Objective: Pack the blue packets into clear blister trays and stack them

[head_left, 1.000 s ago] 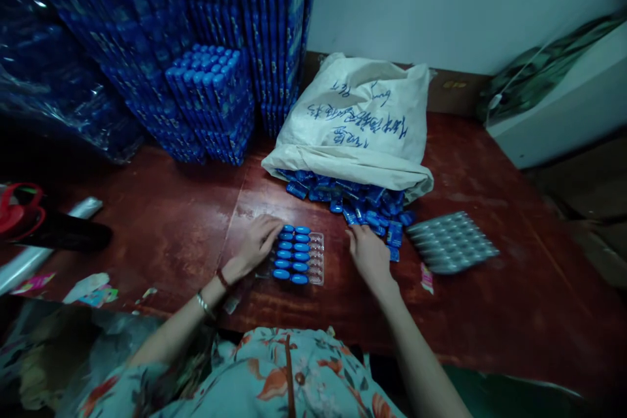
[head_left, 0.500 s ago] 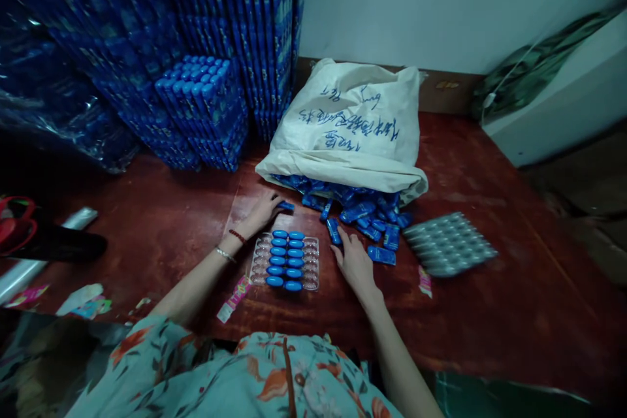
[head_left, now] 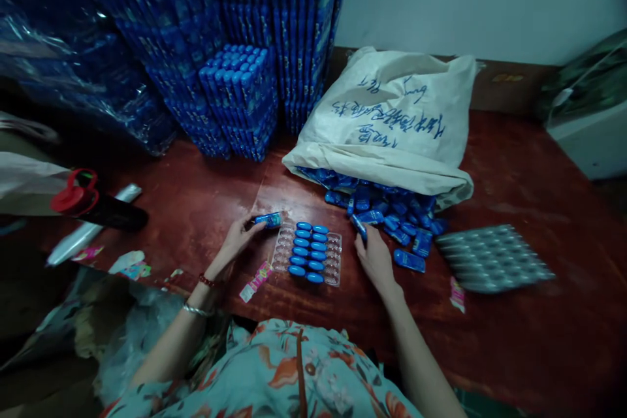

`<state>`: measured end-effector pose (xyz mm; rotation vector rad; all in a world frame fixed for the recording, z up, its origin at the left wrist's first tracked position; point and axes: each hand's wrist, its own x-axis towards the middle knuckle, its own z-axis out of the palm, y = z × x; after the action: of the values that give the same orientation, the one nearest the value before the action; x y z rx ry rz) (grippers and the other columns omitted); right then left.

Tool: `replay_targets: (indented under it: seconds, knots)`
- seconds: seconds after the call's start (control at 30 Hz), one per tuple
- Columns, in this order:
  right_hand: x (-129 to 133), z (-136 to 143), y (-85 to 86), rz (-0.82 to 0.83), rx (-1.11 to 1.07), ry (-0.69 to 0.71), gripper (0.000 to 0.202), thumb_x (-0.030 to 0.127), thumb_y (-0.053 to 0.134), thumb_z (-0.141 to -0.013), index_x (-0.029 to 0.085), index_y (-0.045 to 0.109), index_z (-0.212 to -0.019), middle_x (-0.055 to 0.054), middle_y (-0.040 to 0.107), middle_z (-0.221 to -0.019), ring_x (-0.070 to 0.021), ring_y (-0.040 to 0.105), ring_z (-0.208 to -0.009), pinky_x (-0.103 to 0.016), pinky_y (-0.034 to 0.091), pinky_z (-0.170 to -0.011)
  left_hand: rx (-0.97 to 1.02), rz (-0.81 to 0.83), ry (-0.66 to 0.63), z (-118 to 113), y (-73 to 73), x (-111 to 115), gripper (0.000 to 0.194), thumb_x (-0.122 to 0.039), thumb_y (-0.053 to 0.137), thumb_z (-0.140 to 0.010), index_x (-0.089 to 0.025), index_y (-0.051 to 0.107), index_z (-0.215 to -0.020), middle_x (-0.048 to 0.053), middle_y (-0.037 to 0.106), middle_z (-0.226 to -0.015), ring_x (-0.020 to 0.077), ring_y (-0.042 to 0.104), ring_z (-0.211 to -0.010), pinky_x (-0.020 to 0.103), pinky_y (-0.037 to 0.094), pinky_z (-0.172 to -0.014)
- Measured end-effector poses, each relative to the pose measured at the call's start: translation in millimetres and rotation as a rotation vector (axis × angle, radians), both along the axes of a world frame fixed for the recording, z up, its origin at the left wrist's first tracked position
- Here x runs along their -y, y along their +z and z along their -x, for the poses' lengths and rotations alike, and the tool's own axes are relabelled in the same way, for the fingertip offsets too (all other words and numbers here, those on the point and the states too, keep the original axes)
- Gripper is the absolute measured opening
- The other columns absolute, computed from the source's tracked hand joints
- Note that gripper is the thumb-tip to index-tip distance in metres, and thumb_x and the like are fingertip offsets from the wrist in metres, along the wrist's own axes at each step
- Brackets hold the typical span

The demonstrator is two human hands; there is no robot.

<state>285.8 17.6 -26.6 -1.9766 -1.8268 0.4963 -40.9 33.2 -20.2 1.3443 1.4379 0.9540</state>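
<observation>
Blue, glossy and rounded, twelve oblong pieces point(head_left: 302, 251) stand in two columns of six down the middle of one clear moulded plastic tray point(head_left: 334, 261), which lies flat on the reddish-brown, scuffed table point(head_left: 196, 189); ribbed, bare hollows flank them on both sides. The left hand point(head_left: 239, 236), just left of the tray's far corner, has its thumb and fingers closed on one shiny wrapped blue packet point(head_left: 269, 220). The right hand point(head_left: 376, 256), on the tray's other side, pinches a second blue packet point(head_left: 359, 227), held aslant between thumb and curled fingers. Beyond them, one white sack point(head_left: 386, 111) of creased cloth-like material, its rim folded back and its face marked with blue handwriting, lies with its mouth toward the person; a heap of blue packets point(head_left: 421, 243) spills from it, overlapping too much to count. To the right sits one stack of clear moulded trays point(head_left: 494, 258), its layers too blurred to count. Two pink printed strips point(head_left: 255, 282) lie flat, one beside each tray area. At the left are one dark bottle point(head_left: 115, 212) with a red looped lid and one roll of shiny clear film point(head_left: 73, 245). Tall, tightly packed stacks of blue packs point(head_left: 240, 98) rise behind.
</observation>
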Motion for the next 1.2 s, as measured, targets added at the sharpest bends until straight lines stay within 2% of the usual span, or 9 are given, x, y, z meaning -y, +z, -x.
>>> replay_targets:
  seconds: [0.1, 0.23, 0.33, 0.47, 0.63, 0.8, 0.97, 1.13, 1.2]
  knots:
    - [8, -7, 2.8, 0.032, -0.362, -0.120, 0.049, 0.041, 0.041, -0.088, 0.014, 0.039, -0.128, -0.007, 0.063, -0.084, -0.0197, 0.062, -0.071, -0.031, 0.049, -0.064, -0.040, -0.037, 0.006, 0, 1.9, 12, 0.044, -0.042, 0.058, -0.080, -0.015, 0.056, -0.114, 0.009, 0.064, -0.111, 0.0219, 0.058, -0.101, 0.037, 0.044, -0.093]
    - [31, -6, 12.6, 0.136, -0.772, -0.237, 0.057, 0.053, 0.054, -0.079, 0.018, 0.043, -0.122, 0.005, 0.053, -0.056, -0.0120, 0.048, -0.040, -0.023, 0.038, -0.039, -0.076, -0.050, -0.026, -4, 4.7, 21, 0.037, -0.041, 0.051, -0.085, -0.017, 0.059, -0.112, 0.007, 0.063, -0.110, 0.0208, 0.058, -0.101, 0.037, 0.044, -0.094]
    - [43, -1, 17.5, 0.130, -0.962, -0.235, 0.045, 0.051, 0.062, -0.074, 0.019, 0.054, -0.104, 0.004, 0.055, -0.058, -0.0103, 0.050, -0.043, -0.021, 0.038, -0.039, -0.094, -0.096, -0.018, -7, 4.0, 23, 0.032, -0.039, 0.055, -0.083, -0.017, 0.063, -0.104, 0.007, 0.062, -0.104, 0.0207, 0.058, -0.100, 0.036, 0.044, -0.094]
    - [47, 7, 16.8, 0.204, -1.194, -0.123, 0.049, 0.038, 0.073, -0.066, 0.021, 0.051, -0.106, 0.001, 0.063, -0.070, -0.0129, 0.060, -0.057, -0.022, 0.045, -0.048, -0.175, -0.171, -0.070, -11, -1.7, 28, 0.032, -0.033, 0.062, -0.078, -0.019, 0.064, -0.106, 0.007, 0.060, -0.103, 0.0203, 0.058, -0.097, 0.035, 0.047, -0.089]
    - [37, 25, 11.6, 0.172, -1.384, -0.179, 0.038, 0.043, 0.066, -0.073, 0.021, 0.049, -0.099, 0.004, 0.060, -0.060, -0.0100, 0.055, -0.046, -0.019, 0.039, -0.041, -0.323, -0.329, -0.018, -19, -3.0, 35, 0.024, -0.029, 0.054, -0.085, -0.019, 0.064, -0.104, 0.007, 0.060, -0.103, 0.0188, 0.059, -0.094, 0.033, 0.049, -0.086]
    - [22, 38, 4.6, 0.114, -1.222, -0.229, 0.032, 0.048, 0.061, -0.076, 0.020, 0.052, -0.087, 0.008, 0.051, -0.052, -0.0074, 0.044, -0.040, -0.019, 0.034, -0.038, -0.351, -0.384, 0.031, -23, 5.4, 28, 0.021, -0.028, 0.048, -0.089, -0.017, 0.062, -0.101, 0.007, 0.061, -0.099, 0.0176, 0.059, -0.091, 0.032, 0.050, -0.082]
    - [19, 29, -5.1, -0.148, -0.740, -0.179, 0.031, 0.044, 0.066, -0.073, 0.017, 0.063, -0.090, -0.003, 0.063, -0.087, -0.0154, 0.058, -0.080, -0.028, 0.048, -0.074, -0.403, -0.421, -0.109, -24, 10.1, 17, 0.019, -0.023, 0.045, -0.091, -0.017, 0.057, -0.104, 0.006, 0.061, -0.096, 0.0161, 0.058, -0.087, 0.029, 0.049, -0.079]
    - [14, 19, -10.3, -0.102, -0.877, -0.205, 0.036, 0.044, 0.063, -0.075, 0.019, 0.055, -0.098, -0.001, 0.060, -0.077, -0.0163, 0.061, -0.067, -0.029, 0.051, -0.062, -0.653, -0.462, -0.254, -27, 13.4, 10, 0.020, -0.019, 0.039, -0.093, -0.016, 0.053, -0.107, 0.008, 0.057, -0.098, 0.0173, 0.056, -0.086, 0.030, 0.048, -0.075]
    - [10, 18, -12.1, -0.133, -0.786, -0.149, 0.033, 0.041, 0.061, -0.077, 0.020, 0.054, -0.101, -0.001, 0.061, -0.079, -0.0161, 0.061, -0.068, -0.031, 0.051, -0.066, -0.785, -0.480, -0.346, -30, 16.3, 7, 0.020, -0.017, 0.038, -0.093, -0.015, 0.052, -0.107, 0.007, 0.057, -0.094, 0.0177, 0.056, -0.083, 0.030, 0.048, -0.073]
